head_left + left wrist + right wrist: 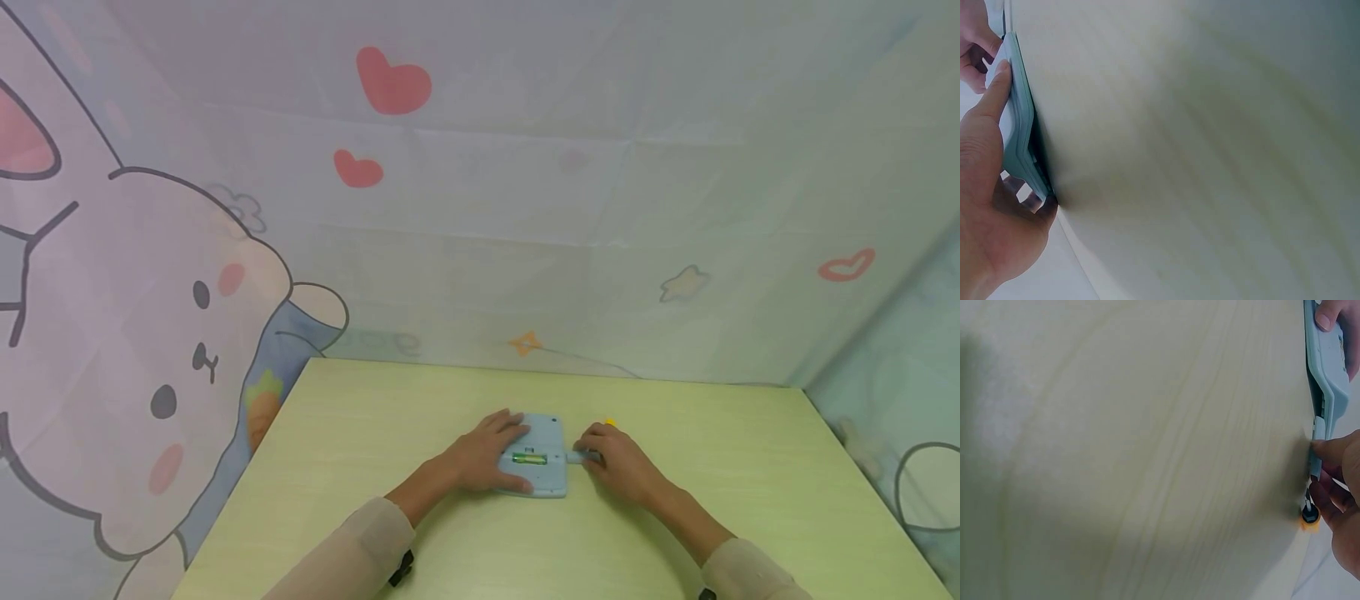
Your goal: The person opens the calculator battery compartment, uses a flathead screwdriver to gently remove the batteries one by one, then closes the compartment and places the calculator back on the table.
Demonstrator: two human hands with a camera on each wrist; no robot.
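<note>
Flat light-blue plastic case with rounded corners (551, 477): on the table, about midway between its left and right sides, a recess in its upward face; a small dark dot shows near its far right corner.
Green cylindrical battery (529, 458): in the recess, lying left to right.
Left hand (482, 457): spread across the left part of the case and holding it, the thumb over the near part, the other fingers toward the far left; the left wrist view shows fingers bent round the edge.
Short narrow light-blue strip (575, 457): just right of the case, in line with the battery; its left end is at the case's right edge, and whether the two are joined cannot be told.
Right hand (618, 462): nearly closed, pinching the strip between thumb and fingers near its right end.
Small orange-yellow object with a dark and metallic part (1310, 526): on the table just beyond the right hand, mostly hidden by that hand in the head view; its full shape cannot be told.
Pale yellow-green table with faint wood grain (360, 433): under everything, its far edge near the backdrop.
Beige sleeves (367, 537): on both forearms, coming in from the near side, a dark item at each cuff.
Pale fabric backdrop (510, 192): behind the table, with a large white rabbit (135, 333) at left, pinkish-red hearts (393, 82) and a pale star (684, 284) farther right.
</note>
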